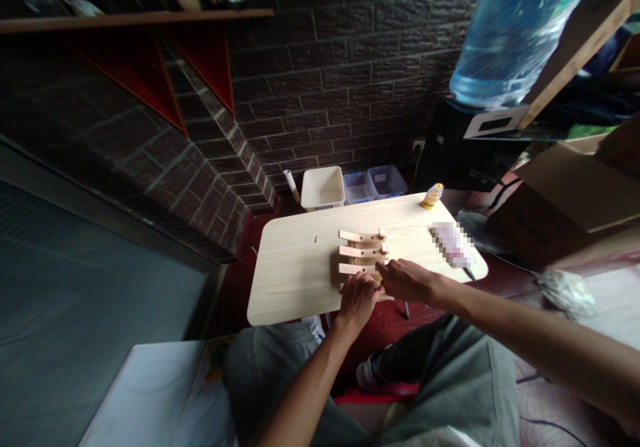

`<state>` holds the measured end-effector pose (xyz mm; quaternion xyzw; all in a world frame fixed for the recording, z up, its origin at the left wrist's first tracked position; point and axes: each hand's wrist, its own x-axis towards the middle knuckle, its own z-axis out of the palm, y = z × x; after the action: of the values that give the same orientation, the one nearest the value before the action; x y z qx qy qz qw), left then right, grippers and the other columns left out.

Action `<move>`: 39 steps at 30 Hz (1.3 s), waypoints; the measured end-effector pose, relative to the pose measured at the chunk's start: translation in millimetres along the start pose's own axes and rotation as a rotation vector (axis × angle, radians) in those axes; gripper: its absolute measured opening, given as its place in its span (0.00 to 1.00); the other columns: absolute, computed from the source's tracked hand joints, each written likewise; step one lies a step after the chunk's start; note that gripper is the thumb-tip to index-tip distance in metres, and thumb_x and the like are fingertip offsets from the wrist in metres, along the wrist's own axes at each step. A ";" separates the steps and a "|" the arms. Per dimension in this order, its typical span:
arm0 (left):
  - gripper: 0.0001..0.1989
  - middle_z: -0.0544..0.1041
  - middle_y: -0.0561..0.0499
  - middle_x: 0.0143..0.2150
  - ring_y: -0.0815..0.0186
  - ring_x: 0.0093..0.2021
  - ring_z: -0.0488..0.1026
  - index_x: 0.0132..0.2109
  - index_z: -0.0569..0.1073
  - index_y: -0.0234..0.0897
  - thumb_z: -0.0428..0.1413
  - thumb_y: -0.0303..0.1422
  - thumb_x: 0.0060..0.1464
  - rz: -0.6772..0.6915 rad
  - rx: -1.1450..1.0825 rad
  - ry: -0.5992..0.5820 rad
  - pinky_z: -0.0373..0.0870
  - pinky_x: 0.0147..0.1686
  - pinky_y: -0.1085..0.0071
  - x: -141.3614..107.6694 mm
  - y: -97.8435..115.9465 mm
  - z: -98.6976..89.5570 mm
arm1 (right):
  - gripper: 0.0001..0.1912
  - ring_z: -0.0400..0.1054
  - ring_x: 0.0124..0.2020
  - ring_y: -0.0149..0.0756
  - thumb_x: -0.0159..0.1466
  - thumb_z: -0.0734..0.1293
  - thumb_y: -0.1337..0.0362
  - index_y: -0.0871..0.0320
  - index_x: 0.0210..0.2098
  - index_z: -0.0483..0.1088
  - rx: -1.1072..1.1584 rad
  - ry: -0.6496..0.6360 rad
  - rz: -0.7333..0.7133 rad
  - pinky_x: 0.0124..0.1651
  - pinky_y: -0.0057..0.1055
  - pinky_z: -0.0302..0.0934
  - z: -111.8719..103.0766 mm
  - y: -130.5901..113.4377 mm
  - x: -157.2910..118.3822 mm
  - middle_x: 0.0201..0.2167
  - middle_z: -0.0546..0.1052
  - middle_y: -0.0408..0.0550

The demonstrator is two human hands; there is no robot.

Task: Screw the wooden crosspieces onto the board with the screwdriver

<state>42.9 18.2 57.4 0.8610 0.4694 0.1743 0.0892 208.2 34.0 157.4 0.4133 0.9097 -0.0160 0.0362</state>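
Note:
A small wooden slatted piece (357,251) lies on the pale table near its front edge. Several light wood slats run side by side across it, with dark round dots along them and short upright bits at their right ends. My left hand (359,298) is closed over the nearest slat, with fingers bent around its edge. Close against it, my right hand (404,279) is closed in a pinch at the right end of the slats. Whatever sits between the right fingertips is too small and covered to make out. Both hands hide much of the nearest slat.
On the table (290,267) are a small dark pin-like piece (315,239), a yellow-capped bottle (433,195) and a blurred flat item (453,243). Behind stand a white bin (323,188) and clear tubs (387,181). A water dispenser (465,140) and cardboard box (575,193) are right.

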 end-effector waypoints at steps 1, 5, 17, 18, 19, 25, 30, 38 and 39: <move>0.03 0.76 0.47 0.41 0.58 0.46 0.72 0.40 0.74 0.38 0.57 0.28 0.58 0.001 -0.002 -0.005 0.67 0.49 0.61 0.3 0.7 -1.5 | 0.13 0.72 0.30 0.40 0.60 0.62 0.72 0.67 0.44 0.70 -0.003 -0.022 -0.010 0.33 0.33 0.65 -1.3 -0.2 0.2 0.30 0.76 0.54; 0.03 0.77 0.48 0.40 0.58 0.46 0.72 0.38 0.75 0.37 0.58 0.27 0.56 -0.004 -0.033 -0.070 0.67 0.49 0.62 4.9 2.8 -11.0 | 0.13 0.73 0.32 0.40 0.61 0.61 0.72 0.68 0.44 0.70 -0.037 -0.080 -0.065 0.34 0.34 0.65 -3.8 -2.6 2.1 0.35 0.77 0.58; 0.03 0.78 0.47 0.39 0.59 0.46 0.73 0.37 0.76 0.36 0.57 0.28 0.57 -0.018 -0.099 -0.083 0.67 0.50 0.63 4.4 -1.8 -13.3 | 0.11 0.70 0.31 0.39 0.63 0.62 0.72 0.69 0.41 0.74 -0.064 -0.106 -0.095 0.33 0.33 0.62 0.9 -5.7 7.8 0.33 0.77 0.58; 0.03 0.78 0.47 0.40 0.59 0.47 0.73 0.38 0.76 0.36 0.57 0.27 0.56 -0.028 -0.104 -0.085 0.67 0.51 0.63 4.1 -1.5 -14.0 | 0.11 0.70 0.31 0.39 0.63 0.62 0.71 0.69 0.41 0.74 -0.070 -0.112 -0.099 0.33 0.33 0.62 -0.6 -6.2 7.5 0.33 0.77 0.58; 0.03 0.78 0.47 0.40 0.59 0.47 0.73 0.38 0.76 0.36 0.58 0.27 0.56 -0.035 -0.108 -0.089 0.67 0.52 0.63 3.9 -1.1 -14.9 | 0.11 0.70 0.31 0.38 0.64 0.62 0.71 0.69 0.40 0.75 -0.077 -0.122 -0.106 0.33 0.33 0.62 -2.1 -6.6 7.2 0.33 0.78 0.58; 0.03 0.77 0.46 0.40 0.58 0.47 0.72 0.38 0.75 0.35 0.56 0.27 0.57 -0.055 -0.086 -0.096 0.67 0.51 0.62 2.8 0.4 -19.7 | 0.13 0.70 0.33 0.40 0.64 0.59 0.72 0.64 0.34 0.76 -0.113 -0.117 -0.117 0.35 0.34 0.63 0.1 -12.0 4.5 0.35 0.78 0.57; 0.03 0.76 0.45 0.39 0.58 0.46 0.73 0.37 0.75 0.33 0.55 0.27 0.57 -0.048 -0.078 -0.087 0.68 0.49 0.62 2.3 -0.7 -17.7 | 0.13 0.71 0.36 0.44 0.64 0.59 0.72 0.68 0.40 0.74 -0.086 -0.038 -0.001 0.36 0.37 0.65 10.7 -19.7 2.8 0.40 0.76 0.64; 0.03 0.78 0.46 0.38 0.59 0.45 0.73 0.35 0.76 0.35 0.57 0.27 0.56 -0.029 -0.147 -0.103 0.66 0.52 0.62 5.1 -3.7 -13.7 | 0.16 0.75 0.39 0.43 0.64 0.62 0.70 0.67 0.51 0.67 0.085 -0.160 0.082 0.37 0.32 0.65 -13.6 -18.9 2.1 0.40 0.78 0.61; 0.03 0.78 0.46 0.39 0.59 0.46 0.73 0.35 0.76 0.35 0.57 0.27 0.56 -0.033 -0.156 -0.101 0.66 0.52 0.62 5.4 -4.0 -14.1 | 0.14 0.75 0.39 0.43 0.65 0.62 0.70 0.66 0.50 0.67 0.102 -0.161 0.071 0.38 0.32 0.65 -16.2 -18.2 1.6 0.38 0.78 0.59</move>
<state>37.1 24.8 70.3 0.8512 0.4636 0.1649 0.1823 192.6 24.2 173.5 0.4438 0.8868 -0.0939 0.0886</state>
